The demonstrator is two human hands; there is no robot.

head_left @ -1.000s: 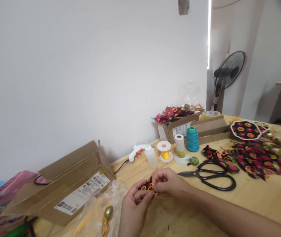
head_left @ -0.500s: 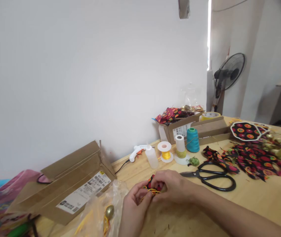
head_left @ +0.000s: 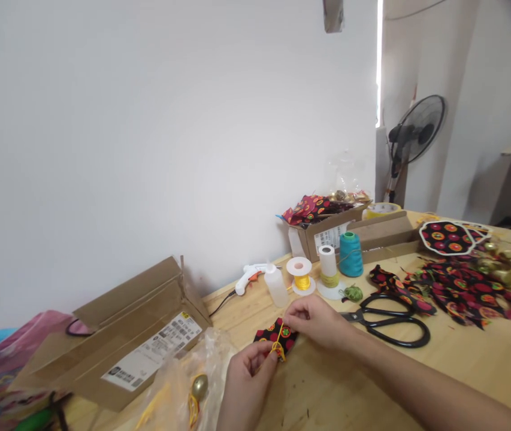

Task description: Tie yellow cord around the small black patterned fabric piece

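My left hand (head_left: pixel 248 383) is closed in a pinch on the lower end of a yellow cord (head_left: pixel 278 346) that wraps a small black piece of fabric with red and orange circles (head_left: pixel 275 333). My right hand (head_left: pixel 316 319) pinches the upper end of the same cord just above the fabric. The fabric lies on the wooden table (head_left: pixel 462 365) between both hands. Black scissors (head_left: pixel 390 326) lie just right of my right hand.
An open cardboard box (head_left: pixel 124 335) and a clear plastic bag with a gold bell (head_left: pixel 197 386) sit at the left. Behind are a glue gun (head_left: pixel 248 276), a small bottle (head_left: pixel 275 284), thread spools (head_left: pixel 349 254), a box of fabric scraps (head_left: pixel 322 224), and more patterned fabric pieces (head_left: pixel 462 287) at right. A fan (head_left: pixel 417 129) stands by the wall.
My hands have drawn apart: the right went up and back, the left came down toward me, stretching the yellow cord taut across the fabric piece, which now shows between them.
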